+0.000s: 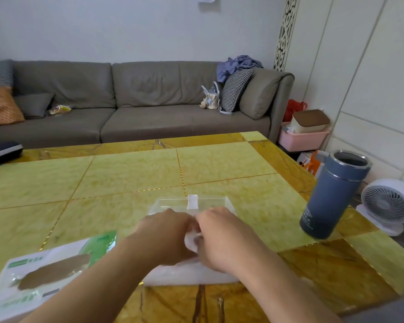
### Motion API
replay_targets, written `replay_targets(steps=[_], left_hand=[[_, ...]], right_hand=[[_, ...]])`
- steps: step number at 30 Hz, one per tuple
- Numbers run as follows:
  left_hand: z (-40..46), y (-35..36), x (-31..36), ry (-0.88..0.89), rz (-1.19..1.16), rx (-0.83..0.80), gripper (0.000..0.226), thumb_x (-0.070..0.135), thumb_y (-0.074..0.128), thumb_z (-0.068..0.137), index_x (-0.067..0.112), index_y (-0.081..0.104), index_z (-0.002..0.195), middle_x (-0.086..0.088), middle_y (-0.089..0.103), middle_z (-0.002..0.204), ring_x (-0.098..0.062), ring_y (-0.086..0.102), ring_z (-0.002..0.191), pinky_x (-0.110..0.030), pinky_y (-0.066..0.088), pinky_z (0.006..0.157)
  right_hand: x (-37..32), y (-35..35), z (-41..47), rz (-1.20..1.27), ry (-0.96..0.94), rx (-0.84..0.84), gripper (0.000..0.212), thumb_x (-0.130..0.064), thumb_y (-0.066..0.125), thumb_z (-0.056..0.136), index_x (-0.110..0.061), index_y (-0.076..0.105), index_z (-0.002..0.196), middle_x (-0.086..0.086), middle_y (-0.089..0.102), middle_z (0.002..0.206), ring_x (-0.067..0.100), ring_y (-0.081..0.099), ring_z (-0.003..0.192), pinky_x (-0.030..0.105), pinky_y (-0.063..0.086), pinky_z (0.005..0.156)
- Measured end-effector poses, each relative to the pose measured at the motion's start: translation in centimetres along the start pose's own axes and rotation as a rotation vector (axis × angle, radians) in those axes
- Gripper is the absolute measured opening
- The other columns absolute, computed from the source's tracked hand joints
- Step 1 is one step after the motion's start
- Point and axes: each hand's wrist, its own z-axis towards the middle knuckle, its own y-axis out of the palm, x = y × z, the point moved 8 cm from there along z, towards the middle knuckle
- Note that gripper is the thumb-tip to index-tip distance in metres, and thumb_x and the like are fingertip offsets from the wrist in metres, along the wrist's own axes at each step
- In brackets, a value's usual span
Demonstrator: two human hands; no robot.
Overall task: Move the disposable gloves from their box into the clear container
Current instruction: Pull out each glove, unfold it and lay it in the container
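A white-and-green glove box point(44, 273) lies flat on the table at the lower left, its brown opening facing up. A clear container point(191, 203) with a white clasp sits at the table's middle, just beyond my hands. A whitish stack of disposable gloves point(187, 271) lies on the table under my wrists. My left hand point(166, 236) and my right hand point(222, 238) meet over the stack, both pinching a bunched piece of the thin glove plastic point(191, 241) between them. My hands hide the container's near edge.
A blue-grey insulated bottle point(334, 194) stands open-topped near the table's right edge. A dark flat object point(2, 150) lies at the far left of the yellow tiled table point(131, 173). Behind are a grey sofa point(135, 101), and to the right a small white fan point(390, 203).
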Motion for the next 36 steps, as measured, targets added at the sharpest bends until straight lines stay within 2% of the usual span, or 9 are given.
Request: replay_targets(steps=[9, 13, 16, 19, 23, 26, 28, 32, 36], left_hand=[[-1.2, 0.1, -2.7, 0.082, -0.249, -0.183, 0.062, 0.03, 0.085, 0.081, 0.045, 0.056, 0.134, 0.023, 0.065, 0.104, 0.001, 0.067, 0.092, -0.03, 0.061, 0.085], [-2.9, -4.1, -2.0, 0.101, -0.272, 0.098, 0.043, 0.012, 0.064, 0.096, 0.041, 0.062, 0.127, 0.025, 0.062, 0.107, 0.009, 0.059, 0.096, -0.013, 0.051, 0.087], [-3.7, -4.5, 0.3, 0.07, -0.281, 0.225, 0.031, 0.016, 0.049, 0.1, 0.039, 0.062, 0.117, 0.022, 0.059, 0.11, 0.001, 0.058, 0.096, -0.014, 0.048, 0.079], [-3.2, -0.7, 0.7, -0.051, -0.218, 0.074, 0.008, 0.029, 0.046, 0.101, 0.026, 0.05, 0.107, 0.01, 0.054, 0.101, -0.012, 0.059, 0.092, -0.028, 0.049, 0.074], [-2.3, 1.7, -1.2, -0.256, -0.179, -0.084, 0.04, 0.037, 0.053, 0.099, 0.012, 0.042, 0.128, 0.005, 0.051, 0.09, -0.019, 0.059, 0.087, -0.028, 0.036, 0.059], [-1.5, 1.9, -1.4, -0.304, -0.128, -0.191, 0.076, 0.038, 0.066, 0.094, 0.0, 0.029, 0.148, 0.001, 0.055, 0.089, -0.021, 0.062, 0.089, -0.028, 0.047, 0.07], [-1.4, 1.4, -1.0, -0.328, -0.086, -0.245, 0.088, 0.036, 0.073, 0.093, -0.003, 0.024, 0.154, -0.005, 0.062, 0.116, -0.023, 0.065, 0.104, -0.027, 0.048, 0.08], [-0.4, 2.2, -0.9, -0.341, -0.14, -0.304, 0.057, 0.039, 0.074, 0.091, 0.01, 0.052, 0.136, -0.003, 0.059, 0.123, -0.019, 0.063, 0.097, -0.026, 0.047, 0.079], [-0.3, 2.2, -0.8, -0.362, -0.206, -0.281, 0.055, 0.041, 0.067, 0.095, 0.009, 0.051, 0.137, -0.006, 0.06, 0.137, -0.019, 0.066, 0.117, -0.029, 0.052, 0.096]], right_hand=[[1.4, 2.3, 1.9, -0.118, 0.06, -0.224, 0.06, -0.028, 0.081, 0.078, -0.033, 0.06, 0.134, 0.0, 0.063, 0.126, 0.016, 0.062, 0.091, 0.028, 0.044, 0.061], [0.7, 3.1, 2.5, -0.196, 0.079, -0.469, 0.083, -0.035, 0.079, 0.088, -0.043, 0.032, 0.156, -0.003, 0.058, 0.123, 0.021, 0.061, 0.093, 0.038, 0.056, 0.086], [-0.1, 3.4, 2.9, -0.271, 0.042, -0.534, 0.075, -0.04, 0.071, 0.093, -0.036, 0.034, 0.159, -0.007, 0.058, 0.104, 0.025, 0.058, 0.096, 0.041, 0.05, 0.09], [-0.3, 4.0, 3.0, -0.323, 0.03, -0.525, 0.057, -0.036, 0.067, 0.094, -0.034, 0.046, 0.148, -0.006, 0.064, 0.108, 0.023, 0.06, 0.088, 0.039, 0.048, 0.082], [0.2, 3.9, 2.6, -0.276, 0.087, -0.539, 0.066, -0.035, 0.07, 0.094, -0.041, 0.04, 0.152, -0.005, 0.058, 0.097, 0.025, 0.061, 0.09, 0.038, 0.053, 0.087], [0.6, 4.0, 2.4, -0.212, 0.112, -0.554, 0.075, -0.025, 0.071, 0.093, -0.042, 0.035, 0.156, -0.002, 0.063, 0.122, 0.028, 0.065, 0.106, 0.041, 0.056, 0.094], [0.7, 3.9, 2.4, -0.168, 0.119, -0.538, 0.083, -0.021, 0.073, 0.091, -0.042, 0.031, 0.159, 0.0, 0.061, 0.137, 0.029, 0.064, 0.115, 0.039, 0.055, 0.095], [0.6, 3.8, 2.3, -0.087, 0.123, -0.538, 0.086, -0.011, 0.07, 0.092, -0.036, 0.028, 0.162, 0.004, 0.061, 0.135, 0.03, 0.06, 0.102, 0.033, 0.049, 0.072], [0.4, 3.9, 2.4, -0.053, 0.119, -0.517, 0.085, -0.007, 0.068, 0.091, -0.035, 0.029, 0.161, 0.005, 0.06, 0.115, 0.027, 0.054, 0.09, 0.032, 0.045, 0.062]])
